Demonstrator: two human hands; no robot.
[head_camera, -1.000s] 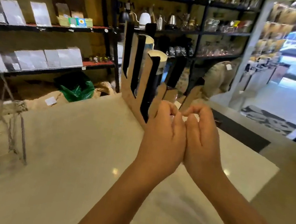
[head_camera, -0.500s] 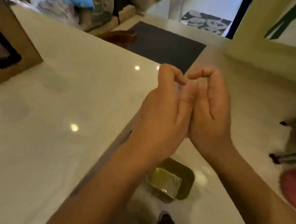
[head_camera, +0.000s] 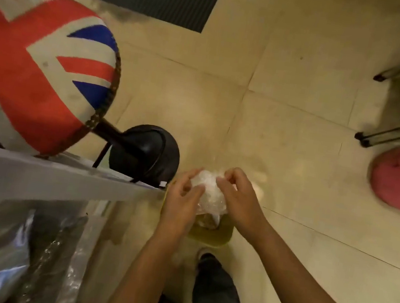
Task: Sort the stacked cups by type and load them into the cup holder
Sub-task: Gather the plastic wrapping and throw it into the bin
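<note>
From the head view, the left hand [head_camera: 181, 201] and right hand [head_camera: 239, 201] each clamp their grip on a crumpled, glossy clear plastic wrapper [head_camera: 209, 191], a lumpy ball with no clear long axis, above an olive-green square bin [head_camera: 217, 239] on the beige tiled floor [head_camera: 285, 143].

Bare forearms [head_camera: 150, 268], dark jeans [head_camera: 218, 302], pale shoe [head_camera: 202, 251].
</note>
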